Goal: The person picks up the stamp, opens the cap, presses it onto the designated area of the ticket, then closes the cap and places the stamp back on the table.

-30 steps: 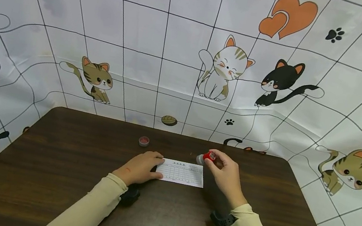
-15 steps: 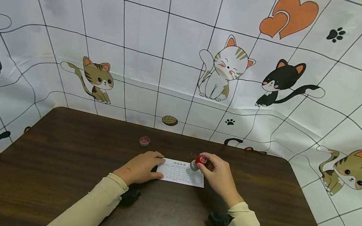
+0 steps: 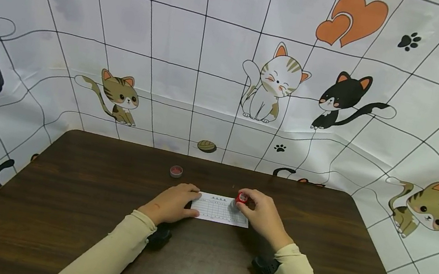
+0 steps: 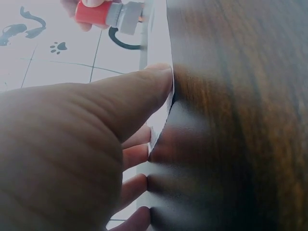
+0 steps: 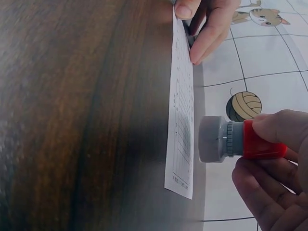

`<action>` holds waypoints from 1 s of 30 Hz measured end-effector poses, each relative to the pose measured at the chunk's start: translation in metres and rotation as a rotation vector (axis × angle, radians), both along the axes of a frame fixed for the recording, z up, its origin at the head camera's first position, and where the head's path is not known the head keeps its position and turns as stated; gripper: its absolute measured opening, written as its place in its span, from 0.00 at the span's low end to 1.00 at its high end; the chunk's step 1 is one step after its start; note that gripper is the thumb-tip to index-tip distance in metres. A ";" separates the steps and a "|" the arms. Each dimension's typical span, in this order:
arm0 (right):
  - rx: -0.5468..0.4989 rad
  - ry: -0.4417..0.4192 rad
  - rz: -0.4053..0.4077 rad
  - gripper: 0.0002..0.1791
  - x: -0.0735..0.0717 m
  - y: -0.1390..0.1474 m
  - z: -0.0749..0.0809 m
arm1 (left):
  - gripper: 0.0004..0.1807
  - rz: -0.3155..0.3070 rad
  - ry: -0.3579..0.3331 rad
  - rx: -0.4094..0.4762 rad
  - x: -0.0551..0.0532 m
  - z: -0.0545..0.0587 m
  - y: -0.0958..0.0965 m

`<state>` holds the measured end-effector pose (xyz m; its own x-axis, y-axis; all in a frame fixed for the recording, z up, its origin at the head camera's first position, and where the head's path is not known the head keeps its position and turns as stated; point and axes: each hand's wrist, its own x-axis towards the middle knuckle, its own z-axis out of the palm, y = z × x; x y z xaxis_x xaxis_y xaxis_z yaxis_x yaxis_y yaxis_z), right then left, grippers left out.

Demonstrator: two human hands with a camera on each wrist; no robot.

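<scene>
A white printed form (image 3: 215, 210) lies on the brown table, ruled with a table of small cells. My left hand (image 3: 173, 203) rests at its left edge, fingers spread; in the left wrist view the thumb (image 4: 149, 84) presses on the paper. Above the form's right part, my right hand (image 3: 265, 213) pinches a stamp (image 3: 242, 198) by its red handle. The right wrist view shows the stamp (image 5: 263, 144) with its grey round base facing the paper (image 5: 180, 130), seemingly just off it. The stamp's printing face is hidden.
A small round cap (image 3: 176, 171) with a reddish inside sits on the table (image 3: 82, 191) behind my left hand. The table's far edge meets a white curtain (image 3: 169, 74) printed with cats and grid lines. A dark wrist strap (image 3: 266, 265) is on my right wrist.
My right hand has brought the stamp left and toward me, from beyond the form's upper right corner to over its right part. The handle now points more upward. My left hand stays put.
</scene>
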<state>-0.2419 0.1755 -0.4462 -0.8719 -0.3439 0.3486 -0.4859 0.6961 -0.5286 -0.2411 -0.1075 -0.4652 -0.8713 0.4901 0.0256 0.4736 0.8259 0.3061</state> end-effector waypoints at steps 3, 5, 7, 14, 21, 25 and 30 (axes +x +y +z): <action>0.012 -0.023 -0.002 0.17 0.000 0.000 -0.001 | 0.35 -0.002 -0.001 0.000 0.000 0.000 0.000; 0.022 -0.036 -0.005 0.17 0.000 0.000 -0.002 | 0.35 -0.003 -0.004 0.000 0.000 0.001 0.000; 0.026 -0.048 -0.008 0.17 0.000 0.000 -0.002 | 0.35 -0.003 -0.007 0.001 0.000 0.001 0.000; 0.027 -0.067 -0.005 0.16 0.000 0.000 -0.003 | 0.35 -0.004 -0.014 0.010 0.001 0.002 0.000; 0.034 -0.071 -0.008 0.16 0.000 -0.001 -0.005 | 0.34 0.003 -0.015 0.015 0.001 0.002 0.000; 0.042 -0.067 -0.006 0.16 -0.002 -0.001 -0.006 | 0.34 0.003 -0.017 0.014 0.001 0.002 0.000; 0.049 -0.063 -0.003 0.15 -0.002 -0.002 -0.007 | 0.34 0.006 -0.015 0.010 0.002 0.001 0.001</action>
<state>-0.2443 0.1738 -0.4529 -0.8926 -0.3565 0.2758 -0.4506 0.7235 -0.5230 -0.2394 -0.1070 -0.4638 -0.8746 0.4846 0.0171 0.4637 0.8257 0.3212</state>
